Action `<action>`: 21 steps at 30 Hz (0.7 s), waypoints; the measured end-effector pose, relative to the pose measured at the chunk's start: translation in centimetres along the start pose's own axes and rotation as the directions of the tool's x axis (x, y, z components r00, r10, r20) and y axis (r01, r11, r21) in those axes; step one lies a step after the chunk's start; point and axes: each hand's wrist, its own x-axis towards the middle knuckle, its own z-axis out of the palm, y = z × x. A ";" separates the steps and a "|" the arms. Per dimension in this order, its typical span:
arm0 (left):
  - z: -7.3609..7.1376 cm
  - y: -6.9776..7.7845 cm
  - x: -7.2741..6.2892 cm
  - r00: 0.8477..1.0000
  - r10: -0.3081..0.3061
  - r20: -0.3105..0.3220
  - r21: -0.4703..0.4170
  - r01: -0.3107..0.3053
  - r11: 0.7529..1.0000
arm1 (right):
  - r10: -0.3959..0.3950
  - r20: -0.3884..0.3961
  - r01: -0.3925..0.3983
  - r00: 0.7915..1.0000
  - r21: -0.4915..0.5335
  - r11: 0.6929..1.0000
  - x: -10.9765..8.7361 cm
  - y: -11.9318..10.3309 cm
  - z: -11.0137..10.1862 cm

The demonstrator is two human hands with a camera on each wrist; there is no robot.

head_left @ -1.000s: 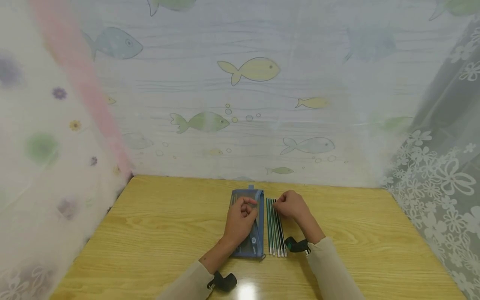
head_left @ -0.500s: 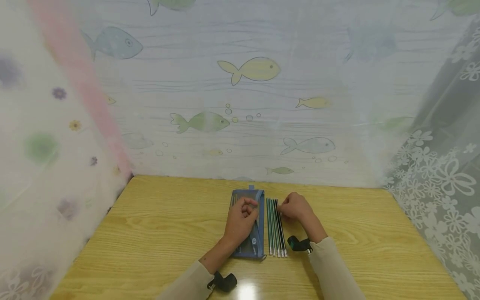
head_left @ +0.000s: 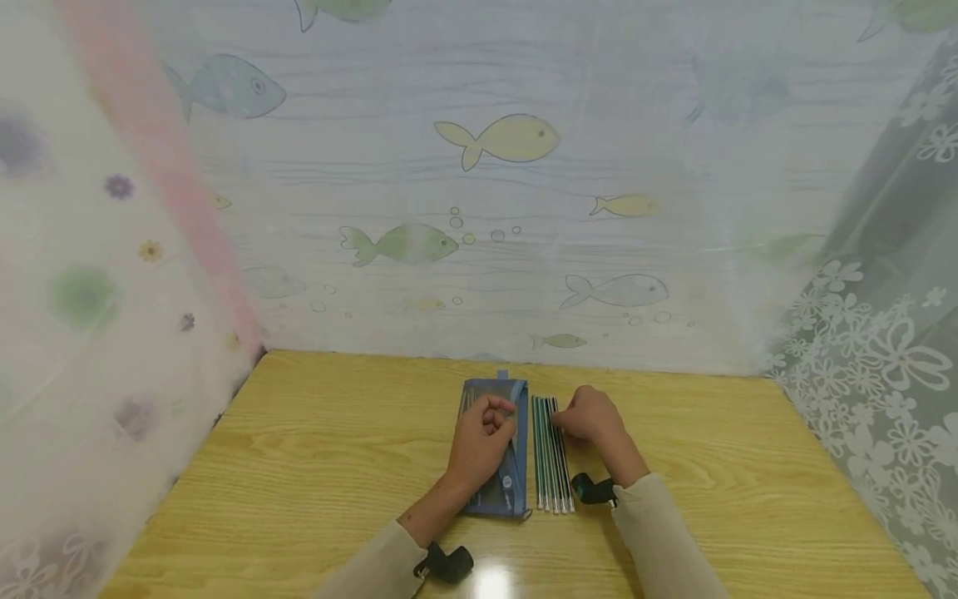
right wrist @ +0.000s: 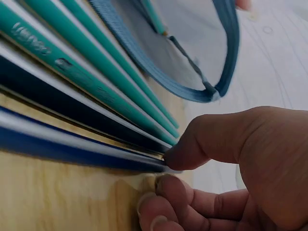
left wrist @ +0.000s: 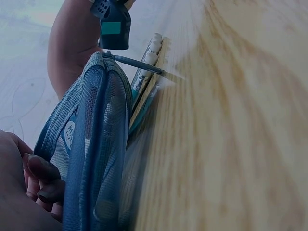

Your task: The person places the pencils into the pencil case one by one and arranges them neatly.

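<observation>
A blue mesh zip pencil case (head_left: 520, 445) lies lengthwise on the table. My left hand (head_left: 482, 437) lies over it with curled fingers, and its thumb and fingers hold the upper edge beside the zip. The mouth of the case (right wrist: 226, 53) gapes in the right wrist view, with a teal pencil (right wrist: 153, 17) visible inside. To its right lies a row of several teal and dark striped pencils (head_left: 550, 466), white ends toward me. My right hand (head_left: 591, 412) pinches the far end of the outermost dark blue pencil (right wrist: 77, 147) between thumb and forefinger.
Both hands stand near the middle of the wood-grain table (head_left: 314, 449). A black wrist camera (head_left: 595, 489) sits on the right wrist, another camera (head_left: 449, 563) on the left. A fish-patterned curtain (head_left: 494, 208) hangs behind the table's far edge.
My right hand has drawn back slightly to the right from the pencil row's top, then come in again at the outermost pencil. My left hand and the pencil case stay in place.
</observation>
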 end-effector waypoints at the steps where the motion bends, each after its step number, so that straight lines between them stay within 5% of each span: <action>1: 0.0 0.0 0.0 1.000 0.000 0.001 0.000 0.000 1.000 | 0.014 -0.005 -0.014 1.000 -0.014 1.000 0.0 -0.1 0.1; 21: 0.2 0.4 -0.4 1.000 -0.012 -0.007 0.007 0.012 1.000 | -0.007 0.005 0.007 1.000 -0.096 0.995 0.0 0.1 -0.1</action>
